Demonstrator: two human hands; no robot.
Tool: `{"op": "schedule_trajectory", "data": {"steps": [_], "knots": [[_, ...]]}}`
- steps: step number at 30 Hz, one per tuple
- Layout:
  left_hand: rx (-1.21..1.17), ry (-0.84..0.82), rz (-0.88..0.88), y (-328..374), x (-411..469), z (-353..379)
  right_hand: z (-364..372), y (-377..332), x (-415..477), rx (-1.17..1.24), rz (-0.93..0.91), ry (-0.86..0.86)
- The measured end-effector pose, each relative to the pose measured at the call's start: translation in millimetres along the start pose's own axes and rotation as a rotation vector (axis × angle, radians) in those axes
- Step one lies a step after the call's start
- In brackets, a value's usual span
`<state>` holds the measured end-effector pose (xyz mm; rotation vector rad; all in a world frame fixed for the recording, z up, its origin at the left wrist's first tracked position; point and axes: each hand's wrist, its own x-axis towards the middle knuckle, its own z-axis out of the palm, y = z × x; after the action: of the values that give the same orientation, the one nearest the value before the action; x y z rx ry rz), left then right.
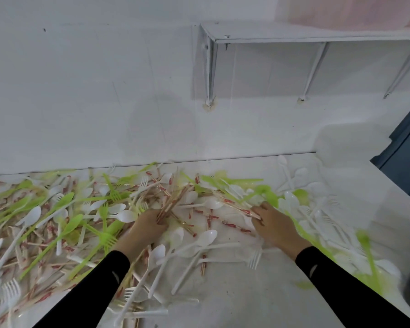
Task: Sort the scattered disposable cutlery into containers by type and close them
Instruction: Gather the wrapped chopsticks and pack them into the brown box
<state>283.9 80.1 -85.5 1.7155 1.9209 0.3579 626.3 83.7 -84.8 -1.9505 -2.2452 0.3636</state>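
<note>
Left and centre of frame: mixed cutlery [57, 221] (green forks, white spoons, sticks) scattered over the white table [258, 294]. Left hand [149, 224], lower centre: fingers curled tight round a stick bundle [173, 202], which fans up and right out of the fist. Right hand [273, 224], right of centre: fingers bent down together, pinching a few paper-sleeved sticks [243, 209] on the pile. White spoons [294, 197] heaped at far right.

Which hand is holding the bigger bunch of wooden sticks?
The left hand: it grips a thick bunch of sticks fanning upward, while the right hand holds only a few sticks.
</note>
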Motion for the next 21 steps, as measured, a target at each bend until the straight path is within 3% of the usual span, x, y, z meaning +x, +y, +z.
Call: {"op": "schedule_trajectory", "data": {"steps": [4, 7, 13, 21], "knots": [[-0.076, 0.126, 0.063, 4.7, 1.9, -0.7, -13.3, 17.0, -9.5, 0.025, 0.098, 0.051], [-0.143, 0.212, 0.101, 27.2, 0.7, 1.9, -17.7, -6.2, -9.2, 0.054, 0.055, 0.074], [-0.173, 0.116, 0.096, 65.1, 8.9, 10.6, 8.7, -62.9, 4.6, 0.094, -0.18, -0.042], [-0.108, 0.171, 0.105, 72.9, 32.9, 9.2, 29.5, -86.1, 23.8, 0.037, -0.125, -0.091]]}}
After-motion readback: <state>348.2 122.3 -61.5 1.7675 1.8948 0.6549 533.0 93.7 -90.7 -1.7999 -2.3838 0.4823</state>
